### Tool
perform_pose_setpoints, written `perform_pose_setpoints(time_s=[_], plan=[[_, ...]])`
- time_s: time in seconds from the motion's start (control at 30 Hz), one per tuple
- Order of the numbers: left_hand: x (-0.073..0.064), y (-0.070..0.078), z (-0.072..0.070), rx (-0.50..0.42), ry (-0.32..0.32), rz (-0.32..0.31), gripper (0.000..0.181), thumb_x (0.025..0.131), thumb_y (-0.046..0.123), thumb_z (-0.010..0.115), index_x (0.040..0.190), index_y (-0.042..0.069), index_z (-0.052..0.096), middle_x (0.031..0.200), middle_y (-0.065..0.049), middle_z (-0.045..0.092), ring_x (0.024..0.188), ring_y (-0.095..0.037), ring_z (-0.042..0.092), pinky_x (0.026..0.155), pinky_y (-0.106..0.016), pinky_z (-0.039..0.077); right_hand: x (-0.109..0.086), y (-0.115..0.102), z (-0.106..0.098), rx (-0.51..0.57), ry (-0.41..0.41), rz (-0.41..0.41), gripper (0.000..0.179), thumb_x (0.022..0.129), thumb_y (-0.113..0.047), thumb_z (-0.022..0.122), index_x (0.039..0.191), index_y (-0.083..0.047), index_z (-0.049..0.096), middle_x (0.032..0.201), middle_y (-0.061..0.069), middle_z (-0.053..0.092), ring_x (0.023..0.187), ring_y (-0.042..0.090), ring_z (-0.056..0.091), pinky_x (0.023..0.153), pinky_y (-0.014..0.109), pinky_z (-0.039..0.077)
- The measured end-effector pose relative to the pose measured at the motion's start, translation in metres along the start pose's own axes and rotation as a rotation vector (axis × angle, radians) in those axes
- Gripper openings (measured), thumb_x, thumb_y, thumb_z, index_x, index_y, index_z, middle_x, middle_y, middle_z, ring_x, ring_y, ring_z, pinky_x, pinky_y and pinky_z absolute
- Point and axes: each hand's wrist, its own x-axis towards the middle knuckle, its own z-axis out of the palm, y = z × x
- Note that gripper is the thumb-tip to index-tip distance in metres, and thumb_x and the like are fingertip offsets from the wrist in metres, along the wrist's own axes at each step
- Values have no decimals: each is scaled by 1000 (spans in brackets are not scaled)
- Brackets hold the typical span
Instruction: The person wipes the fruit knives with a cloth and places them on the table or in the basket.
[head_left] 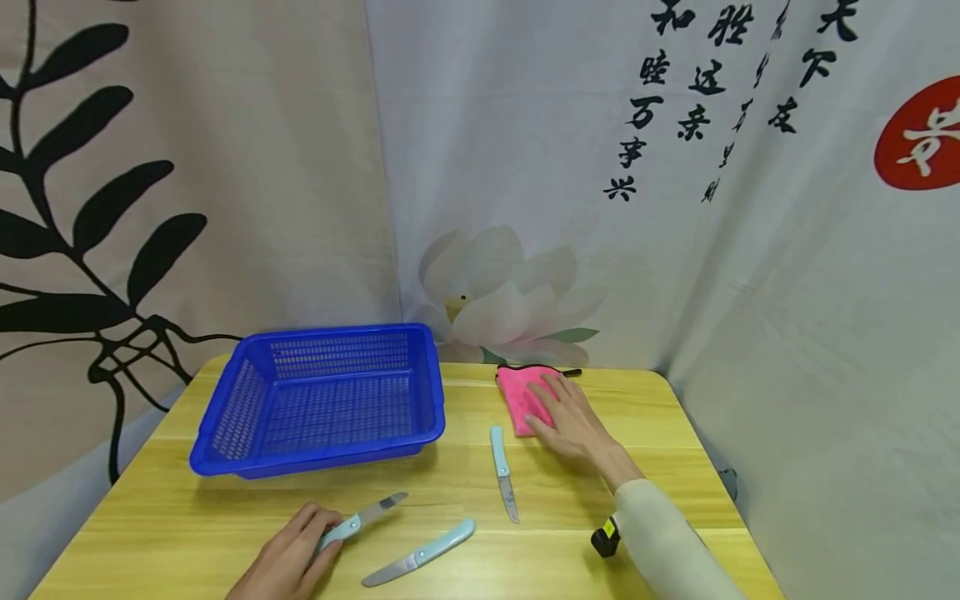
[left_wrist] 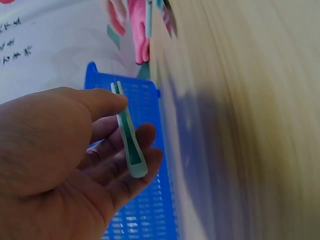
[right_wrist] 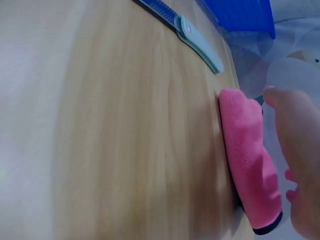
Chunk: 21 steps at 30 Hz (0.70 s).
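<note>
My left hand (head_left: 292,554) pinches a folding knife (head_left: 345,529) by its light blue handle, the blade pointing away to the right. In the left wrist view the slotted handle (left_wrist: 132,145) lies between the thumb and fingers. My right hand (head_left: 566,417) reaches over a folded pink cloth (head_left: 517,392) with dark edging, fingers spread and not curled round it. In the right wrist view the thumb stands apart from the cloth (right_wrist: 245,155). Two more unfolded knives lie on the table: one (head_left: 442,542) beside the left hand, another (head_left: 498,450) left of the cloth.
A blue plastic basket (head_left: 322,458) stands at the back left of the wooden table (head_left: 465,492). A small black and yellow object (head_left: 604,537) lies by the right forearm. A printed curtain (head_left: 525,167) hangs behind the table's far edge.
</note>
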Motion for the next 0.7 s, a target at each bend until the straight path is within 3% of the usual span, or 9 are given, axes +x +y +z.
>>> perform_pose_setpoints(time_s=[0.13, 0.27, 0.47, 0.7], plan=[[2, 10, 6, 3, 145, 133, 26, 95, 7, 89, 114, 16, 73, 107, 11, 61, 87, 10, 50, 64, -24, 54, 11, 6, 8, 3, -44, 60, 69, 114, -48, 59, 171, -10, 48, 183, 25, 34, 172, 55, 25, 139, 75, 23], [7, 19, 12, -32, 192, 187, 28, 95, 6, 89, 115, 16, 72, 108, 12, 61, 90, 11, 49, 65, -23, 54, 20, 9, 16, 6, -108, 151, 73, 115, -56, 54, 174, -15, 43, 187, 20, 26, 174, 53, 19, 141, 74, 18], [15, 27, 17, -76, 209, 221, 29, 96, 5, 87, 117, 17, 71, 110, 13, 60, 91, 11, 48, 65, -21, 51, 27, 8, 26, 6, -160, 226, 78, 113, -65, 53, 175, -20, 42, 188, 19, 24, 176, 50, 17, 140, 76, 20], [21, 35, 20, -113, 243, 203, 33, 94, 2, 88, 117, 18, 71, 111, 15, 62, 93, 10, 50, 68, -22, 54, 35, -1, 33, -60, -115, 231, 72, 107, -59, 62, 167, -20, 53, 178, 20, 40, 162, 53, 38, 127, 77, 38]])
